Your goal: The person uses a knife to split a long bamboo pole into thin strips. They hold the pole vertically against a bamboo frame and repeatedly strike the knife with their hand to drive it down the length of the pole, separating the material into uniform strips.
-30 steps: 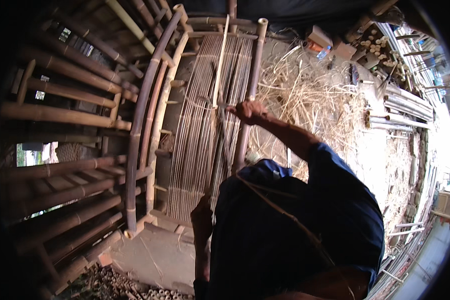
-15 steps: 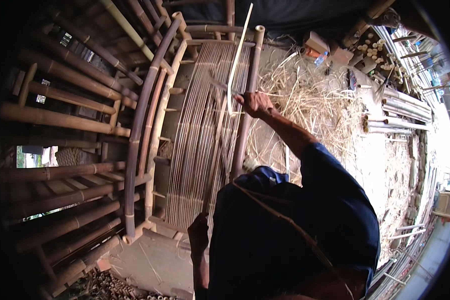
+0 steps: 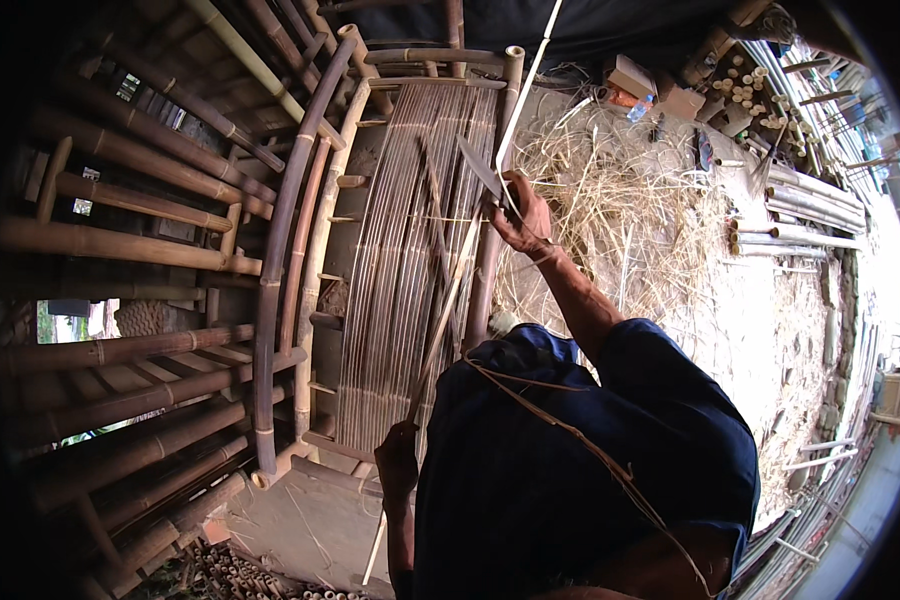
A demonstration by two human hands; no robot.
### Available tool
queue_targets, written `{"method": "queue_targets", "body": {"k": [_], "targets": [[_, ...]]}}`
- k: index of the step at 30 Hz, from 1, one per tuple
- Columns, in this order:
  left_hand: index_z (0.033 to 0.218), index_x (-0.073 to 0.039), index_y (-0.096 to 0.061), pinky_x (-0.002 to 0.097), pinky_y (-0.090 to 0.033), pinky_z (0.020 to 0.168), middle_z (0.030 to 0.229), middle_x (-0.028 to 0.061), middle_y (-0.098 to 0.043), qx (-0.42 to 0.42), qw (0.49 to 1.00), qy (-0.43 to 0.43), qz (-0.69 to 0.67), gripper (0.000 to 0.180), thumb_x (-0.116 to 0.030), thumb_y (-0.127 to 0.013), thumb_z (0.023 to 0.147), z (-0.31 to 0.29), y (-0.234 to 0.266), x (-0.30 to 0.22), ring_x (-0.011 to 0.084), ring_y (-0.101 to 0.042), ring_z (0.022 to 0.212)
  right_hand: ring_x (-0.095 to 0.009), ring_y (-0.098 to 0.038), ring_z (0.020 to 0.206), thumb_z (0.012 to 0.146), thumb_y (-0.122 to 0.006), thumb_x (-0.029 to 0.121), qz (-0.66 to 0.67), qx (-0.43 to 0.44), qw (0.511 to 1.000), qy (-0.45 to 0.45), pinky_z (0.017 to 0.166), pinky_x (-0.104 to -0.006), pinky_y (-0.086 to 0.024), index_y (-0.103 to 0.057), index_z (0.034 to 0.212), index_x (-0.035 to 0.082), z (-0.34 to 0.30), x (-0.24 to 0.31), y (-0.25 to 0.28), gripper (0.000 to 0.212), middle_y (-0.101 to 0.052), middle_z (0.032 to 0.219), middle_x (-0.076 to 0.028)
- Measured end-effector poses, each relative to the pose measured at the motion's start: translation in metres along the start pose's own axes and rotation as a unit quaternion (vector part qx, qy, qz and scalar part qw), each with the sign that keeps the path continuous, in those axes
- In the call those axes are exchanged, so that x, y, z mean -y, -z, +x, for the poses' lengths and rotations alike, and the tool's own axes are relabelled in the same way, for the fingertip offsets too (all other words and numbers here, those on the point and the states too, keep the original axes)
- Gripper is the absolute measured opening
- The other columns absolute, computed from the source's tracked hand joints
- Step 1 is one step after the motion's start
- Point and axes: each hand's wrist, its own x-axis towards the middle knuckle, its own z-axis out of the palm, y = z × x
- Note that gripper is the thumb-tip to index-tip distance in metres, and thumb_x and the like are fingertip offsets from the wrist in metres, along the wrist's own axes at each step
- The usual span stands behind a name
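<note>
My right hand (image 3: 523,215) is closed around a knife (image 3: 481,168), its blade pointing up and to the left over a bamboo bench. Past this hand a long pale bamboo strip (image 3: 526,95) rises toward the top edge. Lower down, my left hand (image 3: 398,462) is closed at the bench's near end on a bamboo strip (image 3: 448,290), which slants up toward the right hand. A pale end of strip (image 3: 374,550) sticks out below the left fist. Narrow slats (image 3: 385,260) cover the bench seat, and a dark stick (image 3: 437,190) lies across them.
Bamboo rails (image 3: 280,260) frame the bench on the left, with more bamboo furniture (image 3: 120,350) beyond. Shavings (image 3: 610,200) litter the floor at right. Bamboo poles (image 3: 815,210), cardboard boxes (image 3: 680,103) and a plastic bottle (image 3: 640,108) lie farther right. A thin brown strip (image 3: 595,450) crosses my dark shirt.
My right hand has shifted slightly right and down, and the knife blade now shows more broadly. The pale strip's upper part leans farther right. A strip end now shows below my left hand.
</note>
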Motion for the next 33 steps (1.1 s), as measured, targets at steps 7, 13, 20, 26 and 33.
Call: {"method": "queue_targets", "body": {"k": [7, 13, 20, 26, 33], "targets": [[0.104, -0.003, -0.068, 0.0298, -0.032, 0.043, 0.065, 0.0055, -0.058, 0.02, 0.999, -0.001, 0.038, 0.02, -0.016, -0.052, 0.1, 0.002, 0.006, -0.008, 0.0062, -0.045, 0.05, -0.036, -0.062, 0.071, 0.081, -0.071, 0.015, -0.105, -0.185, 0.975, -0.065, 0.062, -0.0447, -0.049, -0.053, 0.089, 0.005, 0.019, 0.003, 0.004, 0.022, -0.059, 0.087, -0.016], [0.111, -0.006, -0.067, 0.034, -0.051, 0.063, 0.079, 0.0098, -0.071, 0.092, 0.989, -0.042, 0.109, 0.024, -0.023, -0.058, 0.098, 0.019, 0.021, -0.014, 0.0202, -0.069, 0.074, -0.018, -0.064, 0.06, 0.097, -0.049, 0.027, 0.035, -0.156, 0.979, -0.13, 0.052, -0.0321, -0.05, -0.059, 0.086, 0.002, 0.026, -0.015, -0.004, 0.029, -0.07, 0.074, -0.012], [0.129, 0.0, -0.055, 0.0348, -0.053, 0.078, 0.093, 0.0148, -0.068, 0.113, 0.993, -0.035, 0.006, 0.051, -0.042, -0.049, 0.102, 0.124, -0.045, -0.049, 0.022, -0.067, 0.088, -0.014, -0.055, 0.05, 0.101, -0.045, 0.017, 0.258, -0.065, 0.928, -0.261, 0.04, -0.0272, -0.047, -0.062, 0.087, 0.0, -0.012, 0.038, -0.049, 0.028, -0.065, 0.073, -0.012], [0.087, -0.001, -0.059, 0.0316, -0.044, 0.057, 0.063, 0.0042, -0.052, 0.097, 0.991, -0.003, -0.09, 0.046, -0.042, -0.045, 0.104, 0.142, -0.085, -0.031, 0.0134, -0.051, 0.058, -0.02, -0.061, 0.064, 0.095, -0.052, 0.026, 0.134, 0.013, 0.961, -0.241, 0.056, -0.0369, -0.046, -0.061, 0.082, 0.005, 0.005, 0.036, -0.048, 0.027, -0.066, 0.071, -0.009], [0.078, 0.003, -0.056, 0.043, -0.039, 0.055, 0.061, 0.0202, -0.05, 0.079, 0.994, 0.014, 0.075, 0.046, -0.035, -0.047, 0.102, 0.119, -0.064, -0.013, 0.0287, -0.049, 0.053, -0.032, -0.059, 0.05, 0.099, -0.044, 0.031, -0.21, -0.056, 0.97, -0.106, 0.042, -0.0434, -0.043, -0.053, 0.076, 0.008, 0.042, -0.031, -0.027, 0.034, -0.058, 0.06, -0.014]]}}
